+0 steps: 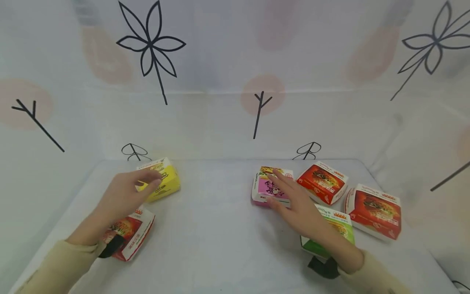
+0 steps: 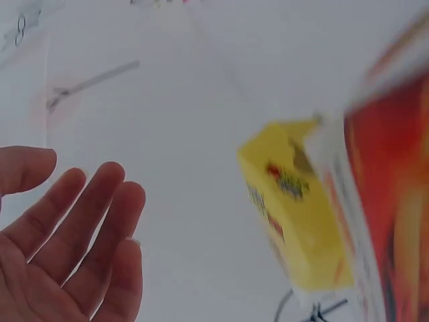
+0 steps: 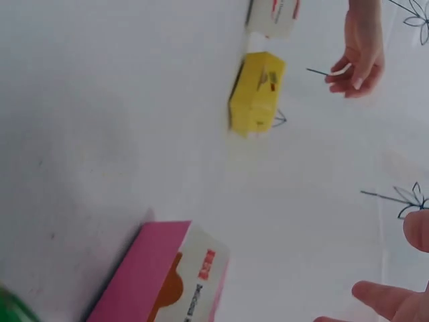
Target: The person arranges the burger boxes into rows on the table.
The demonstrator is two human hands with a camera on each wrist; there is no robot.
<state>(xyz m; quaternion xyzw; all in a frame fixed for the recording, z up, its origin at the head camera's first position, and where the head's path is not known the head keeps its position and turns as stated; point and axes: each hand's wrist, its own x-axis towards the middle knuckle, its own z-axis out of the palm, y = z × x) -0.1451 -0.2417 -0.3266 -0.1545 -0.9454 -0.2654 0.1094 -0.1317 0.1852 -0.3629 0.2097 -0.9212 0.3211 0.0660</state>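
Note:
My left hand (image 1: 119, 196) is raised at the left with its fingers loosely bent and holds nothing; the left wrist view shows its palm bare. Behind it stands a yellow cardboard burger box (image 1: 169, 179), apart from the hand in the right wrist view. Under the left wrist lies a red-and-white burger box (image 1: 137, 241), partly hidden. My right hand (image 1: 299, 208) hovers at the right with fingers spread, also holding nothing. Its fingers overlap a pink-and-white burger box (image 1: 261, 190) in the head view. A green burger box (image 1: 343, 228) is partly hidden beneath the right forearm.
Two more red burger boxes, one farther back (image 1: 323, 183) and one at the far right (image 1: 378, 212), stand beside the green one. A white cloth covers the table (image 1: 216, 228). Behind it hangs a pale curtain (image 1: 205, 122) printed with black plant outlines.

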